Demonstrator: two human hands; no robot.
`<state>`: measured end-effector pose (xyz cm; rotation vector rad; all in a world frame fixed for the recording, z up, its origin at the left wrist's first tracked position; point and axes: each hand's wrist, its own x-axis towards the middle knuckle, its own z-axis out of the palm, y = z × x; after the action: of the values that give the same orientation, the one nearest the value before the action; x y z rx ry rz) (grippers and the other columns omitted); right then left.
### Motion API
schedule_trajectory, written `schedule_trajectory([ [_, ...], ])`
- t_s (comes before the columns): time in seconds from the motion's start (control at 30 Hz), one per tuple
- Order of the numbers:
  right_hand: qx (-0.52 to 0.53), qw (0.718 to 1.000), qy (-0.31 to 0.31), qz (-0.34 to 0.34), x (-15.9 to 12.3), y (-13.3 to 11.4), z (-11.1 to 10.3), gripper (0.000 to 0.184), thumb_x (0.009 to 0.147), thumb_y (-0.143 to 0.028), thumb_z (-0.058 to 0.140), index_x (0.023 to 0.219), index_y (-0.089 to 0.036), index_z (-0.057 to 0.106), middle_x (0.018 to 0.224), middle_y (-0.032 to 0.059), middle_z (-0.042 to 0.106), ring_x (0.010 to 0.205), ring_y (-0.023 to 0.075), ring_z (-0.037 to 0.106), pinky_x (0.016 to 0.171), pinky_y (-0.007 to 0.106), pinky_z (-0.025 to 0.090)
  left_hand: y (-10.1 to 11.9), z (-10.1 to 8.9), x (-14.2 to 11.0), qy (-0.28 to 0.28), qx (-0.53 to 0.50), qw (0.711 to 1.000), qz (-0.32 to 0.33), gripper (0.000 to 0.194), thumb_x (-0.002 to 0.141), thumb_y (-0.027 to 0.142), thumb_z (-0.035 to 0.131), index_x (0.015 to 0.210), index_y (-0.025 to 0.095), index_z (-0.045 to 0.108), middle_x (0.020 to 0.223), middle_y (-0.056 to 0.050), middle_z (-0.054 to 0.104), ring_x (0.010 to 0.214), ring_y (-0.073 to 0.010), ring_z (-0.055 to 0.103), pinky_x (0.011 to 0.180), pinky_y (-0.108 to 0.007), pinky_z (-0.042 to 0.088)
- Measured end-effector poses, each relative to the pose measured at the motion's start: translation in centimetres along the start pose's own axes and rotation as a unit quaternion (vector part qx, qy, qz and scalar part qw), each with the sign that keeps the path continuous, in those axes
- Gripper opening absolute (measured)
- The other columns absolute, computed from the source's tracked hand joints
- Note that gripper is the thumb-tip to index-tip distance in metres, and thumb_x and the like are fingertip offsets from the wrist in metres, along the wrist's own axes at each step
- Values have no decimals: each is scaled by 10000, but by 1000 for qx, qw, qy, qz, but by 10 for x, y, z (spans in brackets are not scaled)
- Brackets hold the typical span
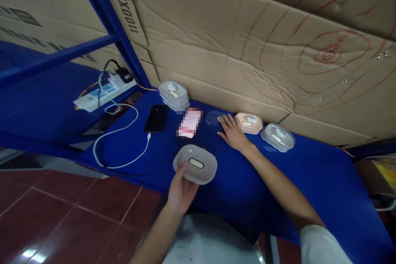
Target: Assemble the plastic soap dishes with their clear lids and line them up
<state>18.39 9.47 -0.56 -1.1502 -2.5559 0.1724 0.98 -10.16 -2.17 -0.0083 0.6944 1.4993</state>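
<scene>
Two hands (182, 193) (232, 132) — one power strip (107, 95)

Relative to the table (312, 181): the table surface is smooth, matt blue. The dish (206, 173) above its front edge is smooth, satin-finish plastic, apparently. The clear cover (213, 120) on it is thin, glossy, transparent plastic. The panel (198, 41) behind it is matt brown cardboard, creased. The floor (77, 214) below it is glossy red tile.
</scene>
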Motion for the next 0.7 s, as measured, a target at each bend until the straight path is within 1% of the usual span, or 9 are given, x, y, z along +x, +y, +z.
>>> schedule_trajectory([
  [0.07,6,1000,-5,-9,-4,4,9,569,976,-398,693,1482,-171,565,1372,220,618,1440,416,471,1232,737,204,-2,-3,-2,-1,7,1000,-8,578,991,380,650,1544,266,530,1401,-104,715,1406,-333,585,1198,-535,458],
  [0.1,28,999,-3,-15,-10,3,12,576,944,-417,737,1453,-190,592,1332,198,628,1413,409,498,1232,728,223,-3,-6,-2,4,8,1000,-13,584,989,370,657,1548,266,525,1402,-104,715,1406,-331,586,1198,-527,461],
  [0.17,78,997,6,-13,-27,-4,13,568,912,-418,777,1419,-222,611,1302,162,613,1344,370,560,1199,661,359,-6,-10,-1,16,5,1000,-26,588,991,378,667,1548,259,525,1413,-102,708,1417,-321,576,1205,-504,461],
  [0.23,136,990,27,13,-45,-15,8,554,933,-399,753,1435,-239,580,1305,143,588,1251,310,620,1097,541,516,-9,-12,2,29,0,999,-36,567,989,405,680,1522,253,555,1411,-91,711,1434,-303,561,1220,-479,449],
  [0.3,202,978,35,28,-62,-28,-2,588,959,-403,723,1492,-261,520,1322,130,575,1202,264,644,1025,450,576,-12,-11,7,30,-3,999,-42,525,977,452,696,1458,255,618,1384,-72,730,1439,-294,556,1231,-467,440],
  [0.37,270,963,14,5,-78,-43,-14,655,952,-418,737,1539,-288,477,1401,131,549,1267,261,616,1062,431,561,-15,-7,12,3,1,999,-49,507,964,521,692,1397,257,665,1375,-62,735,1441,-300,553,1238,-472,429],
  [0.43,287,957,-8,-32,-91,-58,-24,695,943,-426,753,1562,-308,460,1493,136,502,1374,286,544,1129,458,517,-17,-2,15,-44,12,998,-53,534,952,581,680,1371,249,682,1389,-66,725,1447,-311,545,1247,-476,413],
  [0.53,249,967,16,-57,-105,-72,-31,701,957,-407,736,1584,-316,436,1534,140,476,1443,317,471,1170,518,481,-21,5,14,-84,35,995,-50,572,929,600,701,1369,236,683,1388,-78,722,1451,-321,537,1254,-478,395],
  [0.7,173,981,39,-83,-117,-74,-25,787,968,-386,722,1645,-324,327,1593,149,419,1524,369,369,1210,592,432,-28,10,8,-96,55,993,-33,637,862,626,763,1338,206,704,1375,-98,727,1433,-340,549,1248,-495,393],
])
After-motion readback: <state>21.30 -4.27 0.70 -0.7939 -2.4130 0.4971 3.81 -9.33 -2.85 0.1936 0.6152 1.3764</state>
